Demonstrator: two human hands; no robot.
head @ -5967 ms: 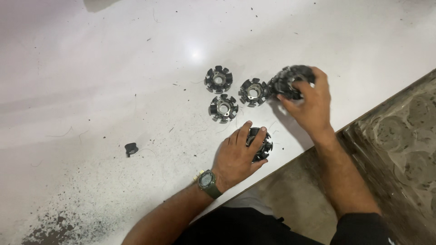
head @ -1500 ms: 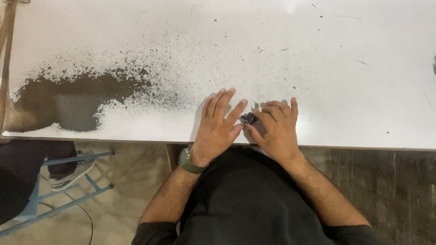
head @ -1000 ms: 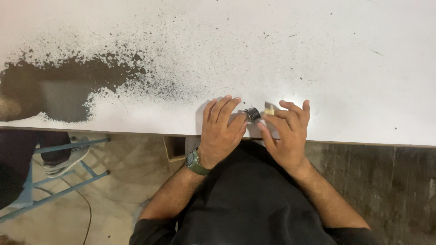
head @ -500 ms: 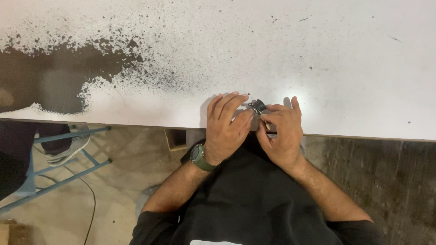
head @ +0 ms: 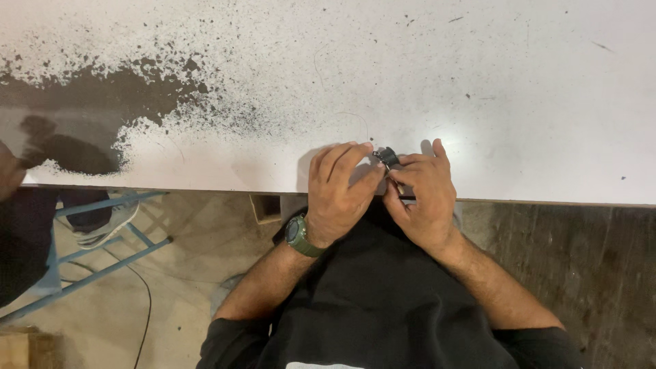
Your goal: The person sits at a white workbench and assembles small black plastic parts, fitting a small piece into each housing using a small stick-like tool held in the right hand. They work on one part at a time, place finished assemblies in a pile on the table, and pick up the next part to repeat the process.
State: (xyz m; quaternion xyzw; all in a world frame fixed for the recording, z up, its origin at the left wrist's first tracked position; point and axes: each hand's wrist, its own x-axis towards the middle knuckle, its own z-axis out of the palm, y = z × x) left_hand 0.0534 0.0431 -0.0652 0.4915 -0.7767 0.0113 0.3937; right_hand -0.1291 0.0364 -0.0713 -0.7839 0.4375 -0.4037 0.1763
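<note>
Where the white worktop (head: 478, 82) meets its near edge, both hands sit close together over a small dark part (head: 387, 157). No package, label or sign shows anywhere on this stretch; its only marks are a wide patch of worn, dark speckled surface (head: 102, 96) at the far left and a few scattered dark flecks to the right.

The left hand (head: 339, 188) lies palm down on the near edge, its fingers (head: 342, 160) laid side by side and pointing away from the person, the fingertips reaching just to the left of the small dark part. A green wristwatch (head: 301, 236) sits on that wrist. The right hand (head: 424, 198) comes in from the right, its fingers (head: 417, 160) curled together toward the part, so that the part shows only as a small black piece between the two sets of fingertips. Both hands appear to touch it, but which fingers actually pinch it is hidden.

The part lies just inside the near edge of the worktop, straight ahead of the person's black-clothed torso (head: 383, 301).

Below the edge, at the left, a blue metal frame (head: 102, 236) stands on the floor, with someone else's grey shoe (head: 102, 222) resting by it and a thin dark cable (head: 145, 307) trailing across the floor.
</note>
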